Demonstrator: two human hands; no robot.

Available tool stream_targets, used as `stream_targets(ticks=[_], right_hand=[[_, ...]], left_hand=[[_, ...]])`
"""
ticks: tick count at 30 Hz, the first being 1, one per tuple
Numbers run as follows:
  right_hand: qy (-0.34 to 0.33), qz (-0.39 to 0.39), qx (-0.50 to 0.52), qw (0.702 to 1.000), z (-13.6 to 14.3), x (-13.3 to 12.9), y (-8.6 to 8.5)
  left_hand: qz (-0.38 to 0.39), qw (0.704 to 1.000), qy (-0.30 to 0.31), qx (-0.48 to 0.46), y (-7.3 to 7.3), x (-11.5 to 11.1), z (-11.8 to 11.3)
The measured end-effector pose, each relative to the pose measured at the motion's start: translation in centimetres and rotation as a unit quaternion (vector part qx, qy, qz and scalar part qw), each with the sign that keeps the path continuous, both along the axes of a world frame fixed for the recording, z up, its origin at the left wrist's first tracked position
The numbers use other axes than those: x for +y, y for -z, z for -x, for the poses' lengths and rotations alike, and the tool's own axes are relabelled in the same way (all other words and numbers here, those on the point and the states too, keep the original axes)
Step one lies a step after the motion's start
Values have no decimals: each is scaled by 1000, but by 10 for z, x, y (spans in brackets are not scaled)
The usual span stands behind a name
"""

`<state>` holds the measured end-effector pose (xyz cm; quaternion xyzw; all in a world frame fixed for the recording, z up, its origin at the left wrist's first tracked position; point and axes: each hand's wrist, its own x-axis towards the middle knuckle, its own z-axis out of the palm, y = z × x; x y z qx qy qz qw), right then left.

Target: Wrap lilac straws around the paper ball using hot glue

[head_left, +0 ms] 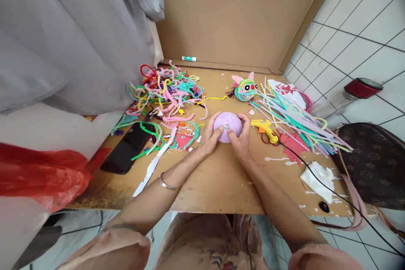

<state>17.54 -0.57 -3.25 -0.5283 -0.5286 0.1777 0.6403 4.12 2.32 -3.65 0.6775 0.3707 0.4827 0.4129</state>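
A round light purple disc [228,123], wound like a coil with a small hole or spot at its centre, is held above the middle of the table. My left hand [211,135] grips its left side, and my right hand [242,137] grips its right side. Both thumbs rest on top near the centre; the other fingers curl round the rim and are partly hidden. Just right of my right hand lies a yellow glue gun [265,128]. Behind it sits a round, striped, colourful figure [245,89] with pink ears, googly eyes and a red nose.
On the wooden table [218,185], tangled pipe cleaners [172,88] and a black phone [128,149] lie left. Straight pipe cleaners [294,118], crumpled tissue [319,180], a black cable and a brown bag [373,162] are right. Cardboard [234,17] stands behind.
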Motion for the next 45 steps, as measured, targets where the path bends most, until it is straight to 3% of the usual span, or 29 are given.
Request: stream_targets(ticks=[13,18,22,37,45], right_hand=[[2,3,14,1000,1,0,-1],[-34,3,86,996,-1,2,-2],[-24,7,127,992,-1,4,-3],[-21,23,74,997,0,1,-3],[12,29,35,999,1,0,0]], left_hand=[[-4,999,21,24,-1,1,2],[5,1000,23,14,-2,2,3],[19,999,32,-3,-2,4,4],[75,997,-9,-21,-7,0,-3],[83,996,0,-37,-7,-1,-5]])
